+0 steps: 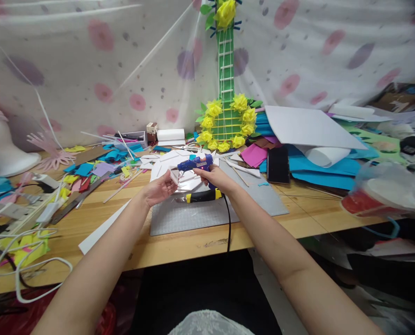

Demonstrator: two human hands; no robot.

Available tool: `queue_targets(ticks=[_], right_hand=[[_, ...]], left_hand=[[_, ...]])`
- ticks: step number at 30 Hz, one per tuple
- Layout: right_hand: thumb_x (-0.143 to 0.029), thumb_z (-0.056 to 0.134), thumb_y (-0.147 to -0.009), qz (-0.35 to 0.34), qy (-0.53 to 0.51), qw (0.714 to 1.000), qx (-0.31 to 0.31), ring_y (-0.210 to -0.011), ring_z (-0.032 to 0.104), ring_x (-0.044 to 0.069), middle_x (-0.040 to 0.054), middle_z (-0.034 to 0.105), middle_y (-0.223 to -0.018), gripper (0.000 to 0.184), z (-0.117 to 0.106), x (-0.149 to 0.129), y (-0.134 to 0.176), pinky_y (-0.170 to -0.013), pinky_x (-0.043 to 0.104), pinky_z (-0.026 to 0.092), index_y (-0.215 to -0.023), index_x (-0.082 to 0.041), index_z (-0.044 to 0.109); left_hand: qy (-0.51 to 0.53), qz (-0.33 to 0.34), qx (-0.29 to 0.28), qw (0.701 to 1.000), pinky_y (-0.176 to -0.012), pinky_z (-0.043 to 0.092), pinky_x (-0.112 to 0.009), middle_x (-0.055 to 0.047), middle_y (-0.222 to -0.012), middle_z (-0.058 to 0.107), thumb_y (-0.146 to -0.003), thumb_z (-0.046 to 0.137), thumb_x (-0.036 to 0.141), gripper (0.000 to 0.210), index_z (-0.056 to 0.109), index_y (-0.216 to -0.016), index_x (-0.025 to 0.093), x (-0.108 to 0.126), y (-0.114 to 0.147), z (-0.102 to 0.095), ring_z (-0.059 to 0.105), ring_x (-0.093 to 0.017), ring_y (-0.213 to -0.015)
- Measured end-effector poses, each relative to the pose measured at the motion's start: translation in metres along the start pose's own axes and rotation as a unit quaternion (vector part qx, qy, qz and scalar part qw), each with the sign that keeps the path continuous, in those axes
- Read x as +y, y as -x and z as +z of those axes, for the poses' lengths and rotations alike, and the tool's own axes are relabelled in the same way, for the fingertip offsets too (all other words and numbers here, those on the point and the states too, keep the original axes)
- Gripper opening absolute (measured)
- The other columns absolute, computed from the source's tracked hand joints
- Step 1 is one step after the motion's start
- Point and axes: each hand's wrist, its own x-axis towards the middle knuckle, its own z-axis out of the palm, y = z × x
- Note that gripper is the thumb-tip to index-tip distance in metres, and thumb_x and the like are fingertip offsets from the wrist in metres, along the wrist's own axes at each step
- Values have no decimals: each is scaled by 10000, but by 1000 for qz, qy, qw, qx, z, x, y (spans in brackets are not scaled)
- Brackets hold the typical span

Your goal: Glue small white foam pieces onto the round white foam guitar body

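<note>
My right hand (207, 176) is wrapped round a blue hot glue gun (195, 164), its nozzle pointing left. A black cord runs from the gun down over the table's front edge. In my left hand (161, 187) a small white folded piece (174, 175) is pinched, close by the nozzle; whether the two touch I cannot tell. Below the gun, a yellow and black utility knife (203, 196) lies on the grey cutting mat (179, 222). White cut pieces (165, 163) are heaped on the mat behind my hands.
A green paper guitar (226, 70) with yellow flowers stands against the curtain. Paper scraps (102, 168), a metal ruler (83, 195) and a power strip (22, 214) crowd the left side. To the right are a black phone (278, 165), blue sheets (322, 179) and a bagged cup (378, 195) at the edge.
</note>
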Motion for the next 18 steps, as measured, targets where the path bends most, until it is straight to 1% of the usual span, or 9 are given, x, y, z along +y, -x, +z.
queue_targets(ticks=[6, 10, 12, 14, 18], right_hand=[[-437, 687, -694, 11, 1, 999, 34, -438, 424, 84, -22, 484, -512, 296, -5, 5, -7, -414, 225, 368, -669, -184, 535], [-441, 694, -680, 20, 9, 999, 38, -432, 421, 80, -26, 472, -498, 319, -10, 7, -6, -409, 222, 365, -627, -183, 515], [-448, 694, -676, 20, 10, 999, 28, -427, 418, 78, -29, 465, -489, 335, -12, 7, -4, -405, 221, 359, -605, -185, 500], [-459, 692, -674, 15, 10, 1000, 7, -421, 415, 76, -33, 459, -482, 346, -13, 6, -2, -400, 219, 351, -596, -186, 494], [-473, 690, -675, 6, 18, 999, -39, -424, 418, 80, -34, 460, -466, 345, -14, 4, 2, -402, 218, 348, -600, -188, 511]], left_hand=[[2, -9, -3, 1000, -604, 538, -204, -73, -808, 678, -862, 546, 237, 206, 639, -998, 113, 1, 3, -1, 639, -114, -665], [3, -2, -9, 1000, -607, 539, -200, -82, -844, 673, -880, 511, 237, 216, 644, -986, 103, 3, 5, 1, 634, -109, -677], [5, 5, -13, 1000, -614, 540, -200, -85, -858, 671, -891, 488, 236, 224, 646, -974, 102, 4, 4, 2, 633, -106, -686], [9, 15, -12, 1000, -616, 538, -198, -74, -829, 668, -895, 481, 231, 215, 650, -951, 111, 5, 2, 2, 629, -100, -675], [9, 22, 3, 1000, -610, 532, -203, -55, -757, 659, -874, 523, 229, 168, 653, -885, 123, 6, 0, 2, 619, -98, -634]])
